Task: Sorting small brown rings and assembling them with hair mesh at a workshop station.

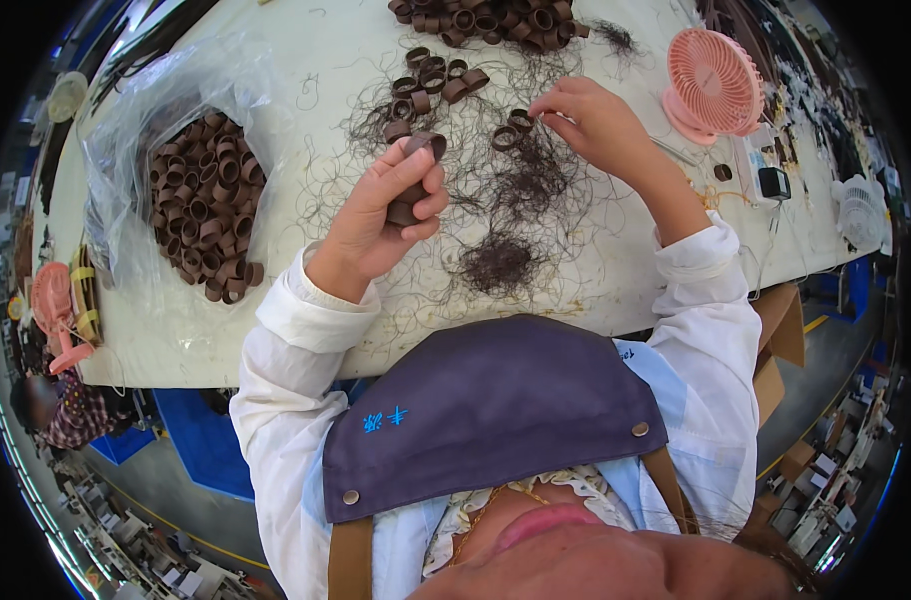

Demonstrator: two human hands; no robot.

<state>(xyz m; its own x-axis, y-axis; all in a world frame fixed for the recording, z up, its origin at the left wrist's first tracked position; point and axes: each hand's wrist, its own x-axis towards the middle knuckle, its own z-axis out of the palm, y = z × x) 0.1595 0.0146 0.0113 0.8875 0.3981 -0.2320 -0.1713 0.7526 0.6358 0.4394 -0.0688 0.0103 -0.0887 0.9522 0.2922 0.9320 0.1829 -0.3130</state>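
My left hand (375,205) is closed around a few brown strap loops (427,146), short rings of leather-like band, above the near middle of the table. To the right, my right hand (603,128) has its thumb and forefinger pinched together; whatever they hold, if anything, is too small to make out. Just beside those fingertips, two loose loops (503,138) lie on the tabletop. A small group of loops (432,78) sits farther back, with a larger heap (490,24) at the far edge of view. Dark thread clippings (530,185) are strewn between my hands, and a denser thread clump (498,264) lies nearer me.
At the left, an open clear plastic bag (115,190) holds many brown loops (207,200). A pink fan (713,82) stands back right, near a small black device (773,183). Another pink fan (53,300) is at the left edge. Cardboard (778,325) stands below the table's right side.
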